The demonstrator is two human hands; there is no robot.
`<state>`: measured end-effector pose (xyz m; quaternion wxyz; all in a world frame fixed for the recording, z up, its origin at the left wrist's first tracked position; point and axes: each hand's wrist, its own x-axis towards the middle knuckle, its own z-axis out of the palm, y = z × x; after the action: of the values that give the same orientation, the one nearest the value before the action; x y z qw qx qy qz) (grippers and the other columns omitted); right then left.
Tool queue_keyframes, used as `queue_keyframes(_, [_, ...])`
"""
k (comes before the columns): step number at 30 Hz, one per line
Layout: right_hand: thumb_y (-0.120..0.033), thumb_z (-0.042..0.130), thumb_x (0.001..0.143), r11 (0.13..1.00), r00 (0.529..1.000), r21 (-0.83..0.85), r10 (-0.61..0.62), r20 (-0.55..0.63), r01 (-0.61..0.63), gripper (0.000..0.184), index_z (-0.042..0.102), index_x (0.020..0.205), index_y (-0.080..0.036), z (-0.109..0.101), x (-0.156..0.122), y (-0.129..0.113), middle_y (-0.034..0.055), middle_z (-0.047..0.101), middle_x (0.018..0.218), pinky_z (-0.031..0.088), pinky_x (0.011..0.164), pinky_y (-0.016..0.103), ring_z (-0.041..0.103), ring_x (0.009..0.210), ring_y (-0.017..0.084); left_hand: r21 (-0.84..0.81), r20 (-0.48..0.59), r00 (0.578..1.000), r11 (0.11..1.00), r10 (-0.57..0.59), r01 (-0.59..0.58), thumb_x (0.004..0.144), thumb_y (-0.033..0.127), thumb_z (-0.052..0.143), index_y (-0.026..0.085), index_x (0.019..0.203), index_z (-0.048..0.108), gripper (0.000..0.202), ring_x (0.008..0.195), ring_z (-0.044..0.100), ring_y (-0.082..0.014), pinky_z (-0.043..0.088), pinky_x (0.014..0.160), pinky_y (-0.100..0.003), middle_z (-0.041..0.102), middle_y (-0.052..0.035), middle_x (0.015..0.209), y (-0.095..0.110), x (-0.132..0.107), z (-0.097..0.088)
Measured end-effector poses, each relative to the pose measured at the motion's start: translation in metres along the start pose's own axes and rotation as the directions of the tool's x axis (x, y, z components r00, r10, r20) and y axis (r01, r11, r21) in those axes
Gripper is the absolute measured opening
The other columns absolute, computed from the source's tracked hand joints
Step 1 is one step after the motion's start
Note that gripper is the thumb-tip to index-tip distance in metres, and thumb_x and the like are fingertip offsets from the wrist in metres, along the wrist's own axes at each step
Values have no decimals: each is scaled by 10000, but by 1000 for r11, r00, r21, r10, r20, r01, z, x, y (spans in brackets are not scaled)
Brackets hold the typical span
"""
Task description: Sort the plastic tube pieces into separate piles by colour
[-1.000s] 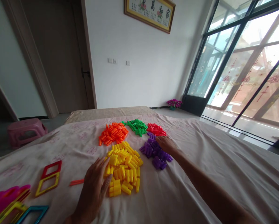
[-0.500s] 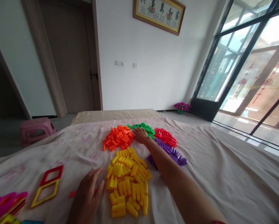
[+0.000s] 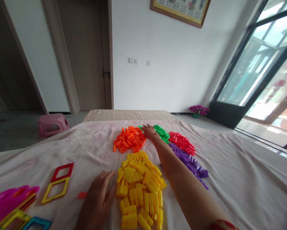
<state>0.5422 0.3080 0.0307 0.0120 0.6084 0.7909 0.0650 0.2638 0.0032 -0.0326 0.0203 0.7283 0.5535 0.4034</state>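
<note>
My right hand [image 3: 149, 131] reaches far forward, fingers outstretched, over the left part of the green plastic block pile [image 3: 161, 133], covering some of it. Just left of that hand lies a heap of orange blocks [image 3: 130, 139]. Under and beside the right forearm are purple blocks [image 3: 188, 159], with red blocks [image 3: 182, 142] behind them. My left hand [image 3: 99, 193] rests on the cloth with fingers extended, close to the left side of the large yellow block pile [image 3: 140, 185]. A small orange-red piece [image 3: 82, 195] shows beside the left hand, partly behind it.
Red [image 3: 62, 171] and yellow [image 3: 55, 190] magnetic tile frames lie left on the patterned cloth [image 3: 95, 153]. A magenta object [image 3: 11, 201] and a blue frame [image 3: 38, 222] sit at the lower left. A pink stool [image 3: 52, 125] stands on the floor beyond the edge.
The view has swung left, so everything sits farther right. My right hand has moved forward and slightly left over the green pile. My left hand has stayed beside the yellow blocks.
</note>
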Motion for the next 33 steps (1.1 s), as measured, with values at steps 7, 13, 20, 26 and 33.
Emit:
queue_keyframes(7, [-122, 473, 887, 998, 1000, -65, 10, -29, -12, 438, 635, 1275, -243, -3, 4, 7, 102, 567, 1383, 125, 1153, 472, 249, 1433, 264, 40, -9, 998, 998, 55, -55, 924, 318, 476, 210, 1231, 609, 351, 1213, 600, -257, 546, 987, -485, 673, -93, 1247, 2, 1, -2])
queue_keyframes(13, [-131, 436, 908, 997, 996, -72, 12, -84, -18, 458, 581, 1338, -198, -5, 2, 6, 118, 459, 1478, 234, 1123, 427, 264, 1420, 273, 44, -27, 998, 997, 63, -62, 926, 292, 471, 212, 1248, 593, 354, 1233, 586, -250, 538, 1002, -481, 665, -89, 1260, 6, 1, -2])
queue_keyframes(20, [-83, 464, 871, 991, 993, -54, -120, 5, 120, 637, 411, 1478, -272, -2, 38, -3, 13, 348, 1568, 237, 1141, 380, 186, 1468, 226, 91, -38, 992, 989, 124, -120, 915, 280, 503, 230, 1248, 596, 349, 1192, 617, -239, 579, 949, -448, 681, -69, 1241, 7, 0, -3])
queue_keyframes(26, [-135, 513, 891, 992, 992, -33, -125, 15, 125, 434, 615, 1294, -258, -5, 38, 1, 87, 565, 1387, 246, 1124, 399, 323, 1396, 260, 74, -50, 994, 993, 99, -95, 921, 273, 490, 240, 1225, 611, 329, 1203, 609, -232, 572, 963, -439, 691, -56, 1225, 10, 1, -3])
queue_keyframes(33, [-139, 486, 889, 992, 988, 64, 115, -106, -109, 367, 679, 1194, -206, -19, -4, 31, 110, 650, 1249, 389, 991, 294, 531, 1215, 226, 7, -66, 996, 999, 52, -52, 919, 285, 484, 240, 1227, 601, 332, 1208, 599, -230, 545, 1000, -438, 670, -65, 1240, 7, 0, -3])
